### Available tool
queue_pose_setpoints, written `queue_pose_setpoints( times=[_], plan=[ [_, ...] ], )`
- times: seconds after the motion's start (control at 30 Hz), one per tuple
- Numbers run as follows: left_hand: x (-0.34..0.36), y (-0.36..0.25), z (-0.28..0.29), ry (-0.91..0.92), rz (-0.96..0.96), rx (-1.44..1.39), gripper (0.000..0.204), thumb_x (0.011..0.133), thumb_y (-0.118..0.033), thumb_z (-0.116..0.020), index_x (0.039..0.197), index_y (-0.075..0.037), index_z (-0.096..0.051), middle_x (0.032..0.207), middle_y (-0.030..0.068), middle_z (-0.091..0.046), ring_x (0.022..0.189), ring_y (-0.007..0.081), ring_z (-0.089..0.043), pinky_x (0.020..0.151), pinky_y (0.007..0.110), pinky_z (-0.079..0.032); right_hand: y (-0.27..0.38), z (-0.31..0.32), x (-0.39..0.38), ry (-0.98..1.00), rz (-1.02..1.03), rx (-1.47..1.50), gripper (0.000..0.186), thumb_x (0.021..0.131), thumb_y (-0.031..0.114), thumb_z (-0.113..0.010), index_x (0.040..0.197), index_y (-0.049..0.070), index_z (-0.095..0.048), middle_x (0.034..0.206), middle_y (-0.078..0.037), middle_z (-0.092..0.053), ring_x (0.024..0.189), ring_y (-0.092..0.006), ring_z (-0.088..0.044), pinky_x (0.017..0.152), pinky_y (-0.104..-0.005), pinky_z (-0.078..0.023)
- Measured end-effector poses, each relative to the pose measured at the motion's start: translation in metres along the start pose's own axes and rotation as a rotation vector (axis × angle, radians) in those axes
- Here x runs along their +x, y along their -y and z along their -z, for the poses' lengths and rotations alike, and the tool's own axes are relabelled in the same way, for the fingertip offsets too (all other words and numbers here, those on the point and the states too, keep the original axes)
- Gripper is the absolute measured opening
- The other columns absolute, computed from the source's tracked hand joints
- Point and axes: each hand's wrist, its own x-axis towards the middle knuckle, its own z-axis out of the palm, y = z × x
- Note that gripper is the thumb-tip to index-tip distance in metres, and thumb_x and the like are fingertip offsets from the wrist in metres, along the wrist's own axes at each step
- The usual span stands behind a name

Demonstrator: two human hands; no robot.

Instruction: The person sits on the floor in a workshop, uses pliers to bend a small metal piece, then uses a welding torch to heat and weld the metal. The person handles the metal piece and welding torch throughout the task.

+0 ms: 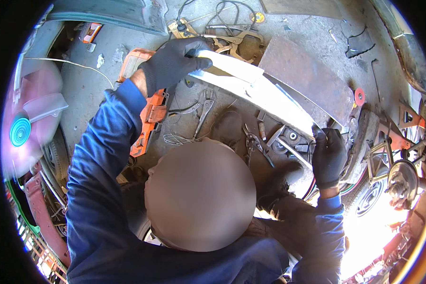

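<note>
A long, narrow, slightly curved sheet-metal strip (270, 97), shining brightly in the light, spans the space between my two dark-gloved hands. My left hand (175, 61) grips its upper left end, fingers wrapped over the edge. At the lower right end, my right hand (329, 154) is closed in a pinch around the strip's tip. Glare washes out much of the metal's surface. Behind the strip, a flat brownish metal plate (307, 78) lies at an angle. Beneath my left wrist is an open orange tool case (152, 111).
Locking pliers (206, 111), more pliers (255, 142) and large locking clamps (236, 42) lie on the concrete floor. A grinder with a red disc (359, 97) sits at the right. Beyond it are a wheel (367, 199) and a brake hub (401, 182). Cables trail at the top.
</note>
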Motion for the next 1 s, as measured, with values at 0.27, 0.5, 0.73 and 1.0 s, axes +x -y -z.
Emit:
queue_pose_setpoints(
  times=[0.27,0.5,0.73,1.0],
  plan=[
    [0.046,0.018,-0.026,-0.081,-0.051,0.044,0.041,0.103,-0.031,-0.078,0.134,-0.004,-0.072,0.119,0.0145,-0.077,0.107,0.0226,-0.072,0.098,0.038,-0.056,-0.027,-0.037,0.005,-0.089,-0.019,-0.022,0.029,0.103,0.028,-0.077,0.086,0.006,-0.070,0.082,-0.017,-0.067,0.077,-0.0405,-0.066,0.071,-0.0491,-0.051],
    [0.082,0.034,-0.051,-0.178,-0.149,0.109,0.044,0.103,-0.032,-0.079,0.135,-0.004,-0.072,0.121,0.0135,-0.076,0.104,0.0228,-0.072,0.093,0.036,-0.057,-0.044,-0.033,0.015,-0.079,-0.050,-0.051,0.034,0.105,0.034,-0.072,0.088,0.004,-0.071,0.087,-0.021,-0.070,0.078,-0.0441,-0.067,0.072,-0.0522,-0.052],
    [0.067,0.036,-0.057,-0.299,-0.375,0.501,0.059,0.105,-0.034,-0.075,0.161,-0.019,-0.059,0.142,0.0223,-0.064,0.128,0.0362,-0.064,0.109,0.047,-0.052,-0.048,-0.036,0.019,-0.034,-0.117,-0.054,0.036,0.106,0.036,-0.072,0.089,0.005,-0.072,0.087,-0.021,-0.071,0.080,-0.0439,-0.069,0.072,-0.0516,-0.053],
    [0.051,0.038,-0.047,-0.138,-0.552,0.760,0.091,0.092,-0.043,-0.084,0.171,-0.044,-0.039,0.150,0.0244,-0.053,0.135,0.0442,-0.059,0.116,0.053,-0.051,-0.061,-0.027,0.029,0.027,-0.106,-0.110,0.031,0.104,0.035,-0.074,0.094,0.006,-0.075,0.090,-0.020,-0.074,0.081,-0.0423,-0.073,0.072,-0.0486,-0.056]
  ],
)
